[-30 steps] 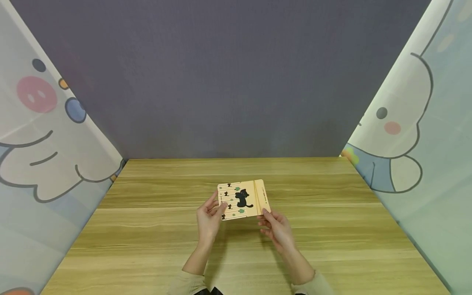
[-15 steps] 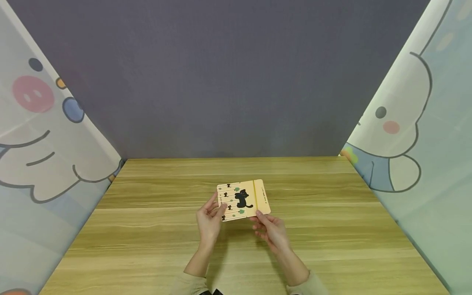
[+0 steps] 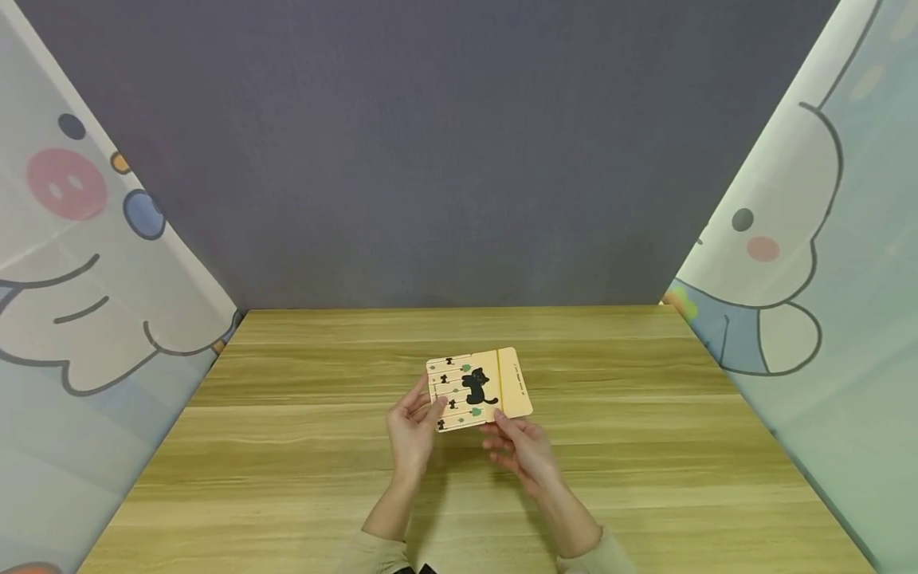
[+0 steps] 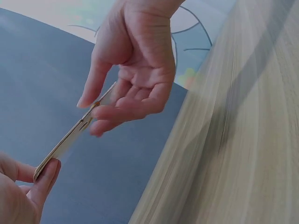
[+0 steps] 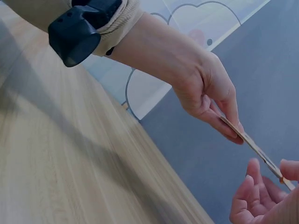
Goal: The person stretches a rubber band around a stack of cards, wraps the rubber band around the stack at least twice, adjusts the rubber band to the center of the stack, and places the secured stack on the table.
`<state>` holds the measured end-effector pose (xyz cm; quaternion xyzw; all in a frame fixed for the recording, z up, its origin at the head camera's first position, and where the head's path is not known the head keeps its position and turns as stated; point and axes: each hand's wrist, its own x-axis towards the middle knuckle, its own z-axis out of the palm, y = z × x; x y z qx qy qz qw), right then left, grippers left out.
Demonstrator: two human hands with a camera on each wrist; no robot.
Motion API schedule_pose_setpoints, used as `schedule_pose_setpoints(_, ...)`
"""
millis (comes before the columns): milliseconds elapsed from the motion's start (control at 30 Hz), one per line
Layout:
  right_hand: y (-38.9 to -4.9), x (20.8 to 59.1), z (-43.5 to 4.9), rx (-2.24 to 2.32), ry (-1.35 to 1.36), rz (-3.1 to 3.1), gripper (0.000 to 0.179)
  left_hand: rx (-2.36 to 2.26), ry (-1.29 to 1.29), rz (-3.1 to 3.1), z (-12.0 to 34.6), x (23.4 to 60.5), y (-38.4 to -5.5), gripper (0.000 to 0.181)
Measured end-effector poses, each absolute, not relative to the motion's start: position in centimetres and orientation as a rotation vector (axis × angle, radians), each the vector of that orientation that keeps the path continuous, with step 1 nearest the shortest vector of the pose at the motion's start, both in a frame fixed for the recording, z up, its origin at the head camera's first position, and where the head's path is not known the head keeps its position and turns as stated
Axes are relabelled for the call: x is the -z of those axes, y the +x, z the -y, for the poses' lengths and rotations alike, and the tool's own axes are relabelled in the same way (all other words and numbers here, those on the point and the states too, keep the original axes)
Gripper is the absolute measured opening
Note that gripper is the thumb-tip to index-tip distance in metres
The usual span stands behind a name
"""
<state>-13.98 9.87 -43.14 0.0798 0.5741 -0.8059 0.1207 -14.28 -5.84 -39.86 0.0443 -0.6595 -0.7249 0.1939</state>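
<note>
A thin cream notebook (image 3: 488,402) with a black cat and small green plants printed on it is held up over the table, tilted. A yellow elastic band (image 3: 500,379) runs straight across it near its right end. My left hand (image 3: 411,442) pinches the left end, thumb on the printed face and fingers behind, as the right wrist view also shows. At the lower edge, my right hand (image 3: 532,456) has its thumb tip on the notebook right by the band, with its other fingers loosely curled below. Edge-on in the left wrist view, the notebook (image 4: 65,137) looks slim.
The wood-grain table (image 3: 323,470) lies below both hands. A dark grey panel (image 3: 459,159) rises at its far edge. Cartoon-printed curtains (image 3: 760,183) hang along both sides.
My right hand has moved left along the notebook's lower edge. The band, earlier spread into two lines toward the right thumb, now lies as one straight line. My left hand keeps its grip.
</note>
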Motion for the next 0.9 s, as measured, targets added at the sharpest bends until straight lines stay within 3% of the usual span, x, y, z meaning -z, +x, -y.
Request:
schedule_pose_setpoints(500, -13.86, 43.10, -9.85, 2.424, 0.307, -1.718, 0.014, 2.025, 0.121, 1.856, 6.06, 39.74, -14.37, 0.041)
schedule_pose_setpoints(733, -13.76, 43.26, -9.53, 2.402, 0.275, -1.686, 0.017, 2.044, 0.095, 1.868, 5.87, 40.20, -14.20, 0.041)
schedule_pose_setpoints(900, -13.73, 43.87, -9.84, 2.369, 0.174, -1.725, 0.029, 2.046, 0.099, 1.854, 6.00, 40.29, -14.18, 0.041)
